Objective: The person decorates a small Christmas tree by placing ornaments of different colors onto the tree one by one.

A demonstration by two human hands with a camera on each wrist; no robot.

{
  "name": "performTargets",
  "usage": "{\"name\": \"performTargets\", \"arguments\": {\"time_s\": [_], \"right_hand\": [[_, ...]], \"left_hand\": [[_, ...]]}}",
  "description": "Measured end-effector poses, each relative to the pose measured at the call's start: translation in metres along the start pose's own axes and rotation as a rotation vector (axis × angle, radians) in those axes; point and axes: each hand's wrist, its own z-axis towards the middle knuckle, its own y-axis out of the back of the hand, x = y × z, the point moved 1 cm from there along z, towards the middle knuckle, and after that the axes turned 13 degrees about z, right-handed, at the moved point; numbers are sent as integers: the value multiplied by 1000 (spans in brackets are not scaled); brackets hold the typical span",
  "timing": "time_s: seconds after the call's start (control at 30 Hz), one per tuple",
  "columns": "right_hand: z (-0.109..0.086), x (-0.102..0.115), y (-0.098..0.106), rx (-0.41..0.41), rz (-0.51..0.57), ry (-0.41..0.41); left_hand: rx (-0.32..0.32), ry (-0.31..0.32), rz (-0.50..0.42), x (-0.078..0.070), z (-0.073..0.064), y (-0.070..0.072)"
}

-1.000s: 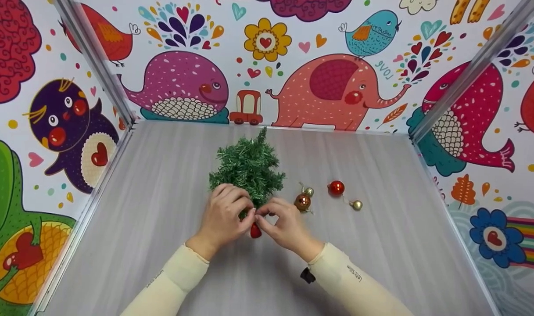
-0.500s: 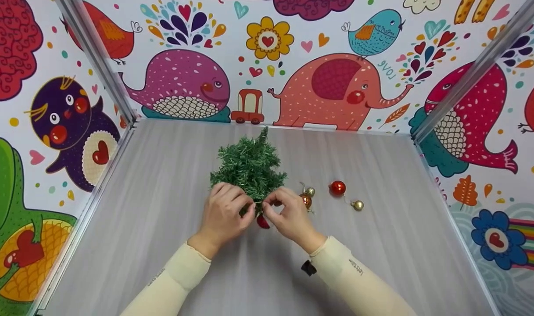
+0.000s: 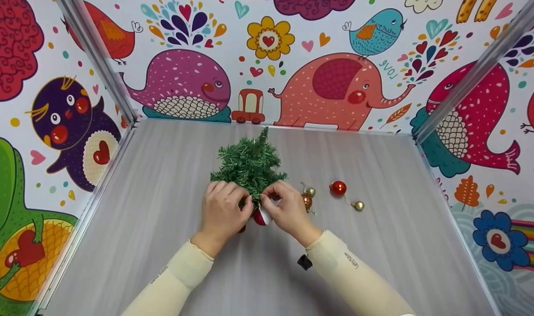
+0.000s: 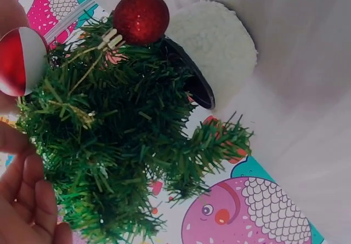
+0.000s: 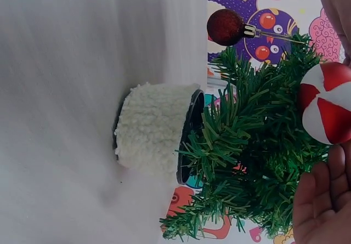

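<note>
A small artificial Christmas tree (image 3: pixel 249 162) stands before me, its fleecy white pot (image 5: pixel 153 131) seen in the wrist views. At its near side hangs a red-and-white bauble (image 3: pixel 262 217). My right hand (image 3: pixel 288 213) pinches at the top of this bauble, by its string. Beside it, my left hand (image 3: pixel 225 210) has thumb and forefinger together at the near branches, apparently on the same string; the exact pinch point is hidden. A dark red glittery bauble (image 4: pixel 141 18) with a gold cap and cord hangs on the tree close to the left hand.
Right of the tree on the grey table (image 3: pixel 359 254) lie a shiny red bauble (image 3: pixel 338 188), a small gold bauble (image 3: pixel 358 205), a copper bauble (image 3: pixel 307 202) and another small gold one (image 3: pixel 310 192). Patterned panels with metal posts enclose the table.
The red-and-white bauble has risen and turned, showing its white part. The string stretched between both hands half a second ago is no longer distinct. Both hands stay close to the branches.
</note>
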Motion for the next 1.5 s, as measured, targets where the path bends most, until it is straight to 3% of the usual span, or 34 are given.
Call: {"name": "performTargets", "arguments": {"time_s": [0.4,0.8,1.03,1.33,1.5], "right_hand": [[2,0,-1,21,83,-86],[-1,0,3,116,10,-149],[-1,2,5,127,10,-129],[-3,1,8,99,22,-100],[-5,-2,12,66,24,-63]], "left_hand": [[4,47,2,0,-1,-1],[120,-58,26,0,-2,1],[162,-47,24,-2,0,3],[144,-54,28,-3,-1,3],[83,-65,4,0,-3,5]]}}
